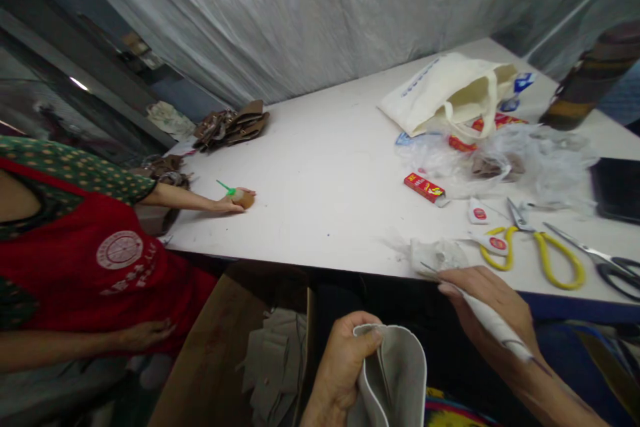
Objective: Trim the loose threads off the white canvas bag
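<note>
My left hand [347, 357] pinches the rim of a light grey pouch [417, 367] below the table edge; its mouth faces up and shows an inner layer. In my right hand [493, 300], by the table's front edge, is a slim tool wrapped in white [493, 323] with a thin metal point. That point is close to a crumpled clear plastic packet [435, 255] on the table. Yellow-handled scissors [550, 263] and black-handled scissors [615, 267] lie just beyond my right hand.
A co-worker in a red apron [75, 240] reaches over the white table [315, 180] at left, holding a bottle with a green nozzle [243, 198]. Brown pieces [233, 125] are stacked behind. A cardboard box [220, 340] holds grey pieces. A tote bag [425, 97] and red carton [424, 188] lie right.
</note>
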{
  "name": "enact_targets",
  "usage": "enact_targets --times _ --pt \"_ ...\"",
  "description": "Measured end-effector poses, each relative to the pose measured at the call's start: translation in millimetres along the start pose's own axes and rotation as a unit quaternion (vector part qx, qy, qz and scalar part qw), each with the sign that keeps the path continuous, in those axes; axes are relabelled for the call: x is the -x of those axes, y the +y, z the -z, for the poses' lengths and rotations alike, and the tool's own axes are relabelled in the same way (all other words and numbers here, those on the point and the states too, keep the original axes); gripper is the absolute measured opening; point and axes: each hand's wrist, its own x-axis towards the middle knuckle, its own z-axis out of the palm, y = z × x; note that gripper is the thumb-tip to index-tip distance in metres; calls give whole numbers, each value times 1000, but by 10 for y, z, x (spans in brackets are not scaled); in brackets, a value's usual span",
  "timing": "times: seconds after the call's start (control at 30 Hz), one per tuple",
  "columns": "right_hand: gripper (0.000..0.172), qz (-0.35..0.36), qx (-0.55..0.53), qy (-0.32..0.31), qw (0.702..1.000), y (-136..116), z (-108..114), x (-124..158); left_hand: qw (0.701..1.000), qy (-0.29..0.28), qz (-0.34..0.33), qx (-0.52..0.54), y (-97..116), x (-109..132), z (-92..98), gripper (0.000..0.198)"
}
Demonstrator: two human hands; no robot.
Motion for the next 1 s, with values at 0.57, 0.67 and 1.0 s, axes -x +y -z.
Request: enact_targets --times 0.57,0.67,1.0 --pt "54 -176 -342 -267 884 -556 -378 47 998 32 -39 46 -121 361 180 52" --pt "56 -163 -338 -280 884 -624 -403 32 996 41 -58 47 -158 408 202 51" --pt "45 -152 -310 -269 899 -768 -500 -42 989 85 -118 21 -225 594 141 44"
